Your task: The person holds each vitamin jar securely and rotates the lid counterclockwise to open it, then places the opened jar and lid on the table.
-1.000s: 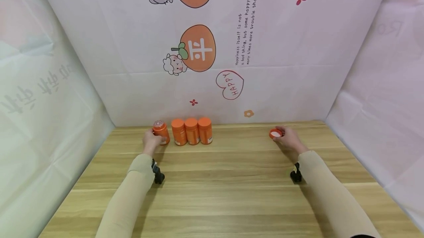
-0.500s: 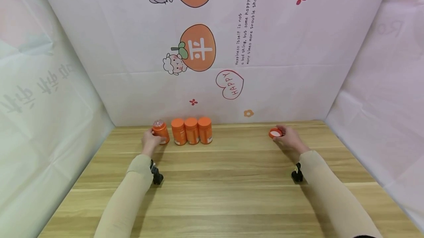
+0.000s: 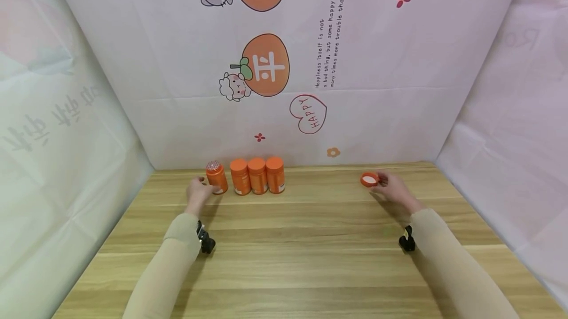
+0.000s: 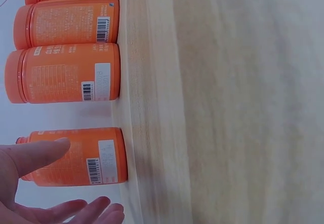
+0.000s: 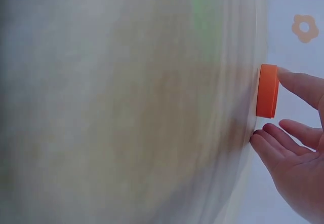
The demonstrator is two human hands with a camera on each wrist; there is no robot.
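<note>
An orange jar [image 3: 217,179] without its lid stands upright at the back left, a patterned silvery surface showing at its mouth. Right beside it is my left hand [image 3: 199,194], fingers spread loosely; in the left wrist view the thumb [image 4: 45,154] overlaps the jar and the other fingers lie apart from it. Far to the right an orange lid [image 3: 369,179] lies with its white inside up. My right hand [image 3: 393,190] is next to this lid, and the right wrist view shows the thumb [image 5: 302,86] at its rim with the remaining fingers relaxed and apart.
Three lidded orange jars [image 3: 257,177] stand in a tight row just right of the lidless one. Behind the wooden table [image 3: 293,240] rises a printed white sheet [image 3: 377,112], with more white sheeting at both sides.
My left hand has loosened from the lidless jar and drawn back slightly left. My right fingers have opened away from the lid, the forearm shifting a little right and back. Jar and lid stay put.
</note>
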